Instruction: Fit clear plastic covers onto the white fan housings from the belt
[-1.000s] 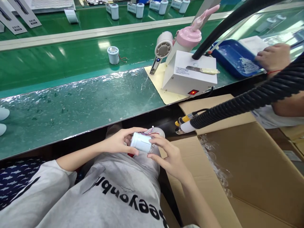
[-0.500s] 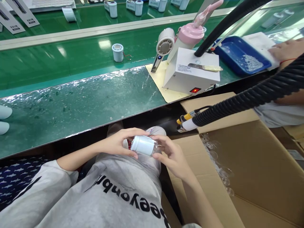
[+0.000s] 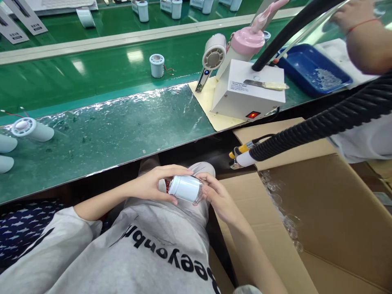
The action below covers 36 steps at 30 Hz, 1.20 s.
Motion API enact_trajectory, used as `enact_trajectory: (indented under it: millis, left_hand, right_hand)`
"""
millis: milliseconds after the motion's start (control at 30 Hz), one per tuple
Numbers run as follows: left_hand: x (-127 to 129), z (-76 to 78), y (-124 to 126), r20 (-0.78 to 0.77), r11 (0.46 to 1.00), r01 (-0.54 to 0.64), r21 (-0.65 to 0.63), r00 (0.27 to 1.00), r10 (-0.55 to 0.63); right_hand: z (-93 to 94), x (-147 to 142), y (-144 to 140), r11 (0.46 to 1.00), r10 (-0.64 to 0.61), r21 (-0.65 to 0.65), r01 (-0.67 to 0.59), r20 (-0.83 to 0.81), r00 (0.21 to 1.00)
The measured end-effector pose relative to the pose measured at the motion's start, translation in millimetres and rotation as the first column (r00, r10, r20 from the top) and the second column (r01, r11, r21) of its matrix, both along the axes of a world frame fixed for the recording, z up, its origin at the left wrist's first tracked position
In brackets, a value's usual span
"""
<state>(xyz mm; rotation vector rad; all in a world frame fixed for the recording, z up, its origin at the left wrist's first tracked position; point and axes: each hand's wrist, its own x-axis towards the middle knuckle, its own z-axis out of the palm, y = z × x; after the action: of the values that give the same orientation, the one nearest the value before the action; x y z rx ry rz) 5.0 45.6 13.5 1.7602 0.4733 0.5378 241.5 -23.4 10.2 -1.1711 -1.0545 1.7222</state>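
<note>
Over my lap, my left hand grips a light-blue cylindrical fan housing lying on its side. Thumb and fingers hold it near its left end, where a bit of red shows. A clear plastic cover sits around the right end of the housing. My right hand has its fingers closed on that cover; part of the grip is hidden behind the fingers. On the bench to the left lies another light-blue fan housing with thin red wires. A similar housing stands upright on the green belt.
A white box machine with a lit red switch carries a knife. Beside it stand a handheld fan and a pink-lidded bottle. A black hose crosses above an open carton. A co-worker's arm is over the blue tray.
My right fingers have shifted on the clear cover, the thumb moving up. A wired fan housing has come into view at the left. The co-worker's hand has moved up and away.
</note>
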Motion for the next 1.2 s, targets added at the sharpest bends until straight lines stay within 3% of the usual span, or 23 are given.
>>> enact_trajectory:
  millis: [167, 467, 700, 800, 867, 900, 933, 967, 1033, 1067, 1100, 1133, 1200]
  left_hand:
    - [0, -0.1, 0, 0.022, 1.0, 0.012, 0.021, 1.0, -0.012]
    - [-1, -4.5, 1, 0.081, 0.996, 0.024, 0.081, 0.996, -0.031]
    - [2, 2.4, -4, 0.014, 1.0, -0.01, -0.013, 1.0, 0.01]
    - [2, 8.5, -8, -0.032, 0.988, -0.064, -0.14, 0.998, 0.06]
    - [2, 11.4, -10, -0.041, 0.973, -0.087, -0.214, 0.996, 0.08]
    - [2, 12.3, -10, -0.034, 0.967, -0.09, -0.238, 0.996, 0.085]
    - [2, 12.7, -11, -0.025, 0.962, -0.091, -0.257, 0.996, 0.088]
    - [2, 12.7, -11, -0.02, 0.957, -0.095, -0.274, 0.995, 0.093]
    - [2, 11.5, -11, -0.019, 0.947, -0.1, -0.304, 0.995, 0.099]
    - [2, 10.5, -12, -0.022, 0.942, -0.1, -0.322, 0.995, 0.098]
    - [2, 9.4, -12, -0.024, 0.935, -0.095, -0.341, 0.995, 0.093]
    - [2, 8.3, -11, -0.019, 0.93, -0.082, -0.358, 0.997, 0.081]
    - [2, 7.1, -10, 0.009, 0.93, -0.058, -0.364, 0.998, 0.065]
  right_hand:
    - [-7.1, -4, 0, 0.987, 0.039, -0.151, -0.056, -0.113, 0.993]
    - [-7.3, -14, 3, 0.937, 0.001, -0.338, -0.088, -0.251, 0.968]
    - [-10.9, -14, 2, 0.902, 0.13, -0.356, -0.245, -0.317, 0.939]
    - [-14.7, -11, -5, 0.97, 0.12, -0.188, -0.157, -0.192, 0.974]
    - [-18.0, -8, -9, 0.995, 0.031, 0.1, -0.027, -0.038, 0.999]
    - [-19.8, -6, -11, 0.958, -0.021, 0.286, 0.006, 0.048, 0.999]
    - [-21.5, -5, -12, 0.88, -0.072, 0.475, -0.003, 0.14, 0.988]
    - [-23.0, -3, -13, 0.769, -0.126, 0.638, -0.052, 0.23, 0.965]
    - [-24.8, 1, -12, 0.542, -0.239, 0.819, -0.19, 0.367, 0.899]
    - [-24.8, 2, -12, 0.469, -0.279, 0.849, -0.243, 0.404, 0.871]
    - [-24.2, 3, -11, 0.436, -0.296, 0.858, -0.271, 0.422, 0.857]
    - [-23.1, 4, -11, 0.446, -0.285, 0.852, -0.272, 0.424, 0.86]
    - [-20.5, 5, -11, 0.57, -0.204, 0.794, -0.211, 0.385, 0.9]
